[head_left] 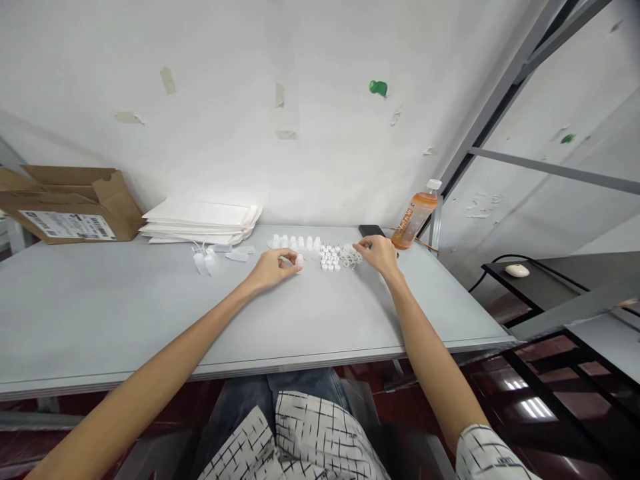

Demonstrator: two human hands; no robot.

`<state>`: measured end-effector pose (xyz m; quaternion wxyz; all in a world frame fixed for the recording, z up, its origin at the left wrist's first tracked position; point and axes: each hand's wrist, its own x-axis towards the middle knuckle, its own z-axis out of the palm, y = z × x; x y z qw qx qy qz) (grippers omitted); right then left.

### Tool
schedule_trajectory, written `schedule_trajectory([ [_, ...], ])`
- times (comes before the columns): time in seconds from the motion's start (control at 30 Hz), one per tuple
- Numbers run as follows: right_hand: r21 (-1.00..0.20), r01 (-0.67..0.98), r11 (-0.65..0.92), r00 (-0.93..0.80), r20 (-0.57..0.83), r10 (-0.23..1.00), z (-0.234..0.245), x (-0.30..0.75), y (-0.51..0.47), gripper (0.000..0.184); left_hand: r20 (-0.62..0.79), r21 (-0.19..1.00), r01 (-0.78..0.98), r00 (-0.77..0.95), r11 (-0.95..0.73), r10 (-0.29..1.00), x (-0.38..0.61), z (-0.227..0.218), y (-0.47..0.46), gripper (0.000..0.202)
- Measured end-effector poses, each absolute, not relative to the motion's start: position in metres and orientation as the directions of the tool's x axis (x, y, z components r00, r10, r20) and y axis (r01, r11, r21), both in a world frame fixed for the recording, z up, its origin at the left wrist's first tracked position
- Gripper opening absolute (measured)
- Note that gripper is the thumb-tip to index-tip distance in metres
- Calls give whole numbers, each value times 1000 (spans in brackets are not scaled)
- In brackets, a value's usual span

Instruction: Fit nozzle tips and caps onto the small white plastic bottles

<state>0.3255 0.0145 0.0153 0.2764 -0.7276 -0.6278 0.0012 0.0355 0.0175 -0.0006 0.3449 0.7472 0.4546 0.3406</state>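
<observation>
My left hand (274, 268) is closed around a small translucent plastic bottle (299, 260), thumb and fingers at its sides, low over the table. At the pile of thin white strings (351, 259), my right hand (379, 253) has thumb and forefinger pinched together, apparently on a string. Between the hands, several small white caps (330, 259) stand in rows. Behind the left fingertips runs a row of translucent bottles (301, 243). Farther left lie a few finished-looking pieces with strings (205, 261) and some flat translucent pieces (238, 255).
A stack of white sheets (200, 220) and an open cardboard box (70, 207) stand at the back left. At the back right are a dark phone-like object (371, 231) and a bottle of orange drink (414, 217). The grey table (310, 320) meets a white wall.
</observation>
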Motion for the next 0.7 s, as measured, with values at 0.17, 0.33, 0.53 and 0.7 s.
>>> schedule_trajectory([
  [0.17,-415,909,-51,220,371,902,17,323,14,22,245,666,628,324,-402,914,42,-6,13,28],
  [0.33,-439,898,-35,224,386,895,19,324,14,23,259,550,734,304,-399,917,50,-8,10,21],
  [0.53,-475,880,-5,228,413,882,21,327,14,23,258,455,789,329,-414,909,60,-10,15,19],
  [0.7,-476,879,25,204,424,883,21,330,15,24,230,385,819,362,-426,903,67,-8,20,18],
])
